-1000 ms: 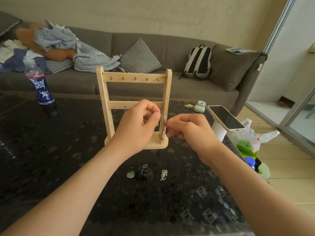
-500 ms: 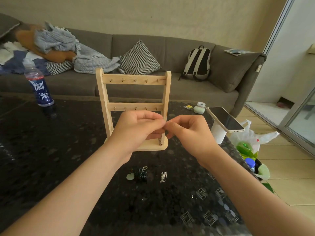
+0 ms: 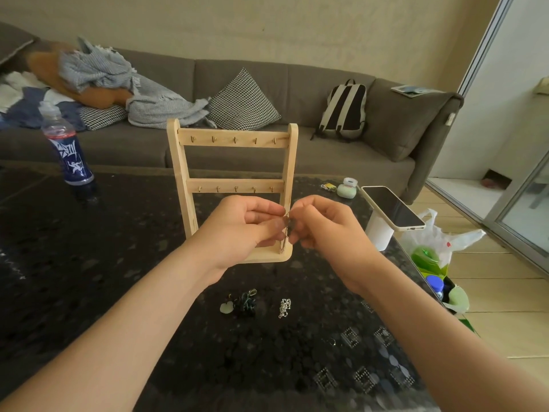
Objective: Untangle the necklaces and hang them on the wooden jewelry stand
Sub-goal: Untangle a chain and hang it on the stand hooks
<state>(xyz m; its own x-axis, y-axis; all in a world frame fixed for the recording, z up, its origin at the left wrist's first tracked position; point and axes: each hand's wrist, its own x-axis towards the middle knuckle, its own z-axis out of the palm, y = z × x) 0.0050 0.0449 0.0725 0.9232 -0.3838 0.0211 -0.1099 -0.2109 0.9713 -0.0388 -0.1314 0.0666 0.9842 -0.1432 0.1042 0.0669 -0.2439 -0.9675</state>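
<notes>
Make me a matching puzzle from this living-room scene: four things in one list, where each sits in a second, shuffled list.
Things:
1. pale wooden jewelry stand
2. blue-labelled plastic bottle
3. small bunched silver chain
4. black-and-cream backpack

Places:
A. on the grey sofa
B. lying near the front edge of the dark speckled table
C. upright at the table's far left
D. upright at the table's middle

Pairs: 1-D, 2-C, 3-B, 4-A.

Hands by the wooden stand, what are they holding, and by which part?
The left hand and the right hand both pinch a thin chain necklace near its upper end, fingertips nearly meeting. The rest dangles in front of the wooden stand.
</notes>
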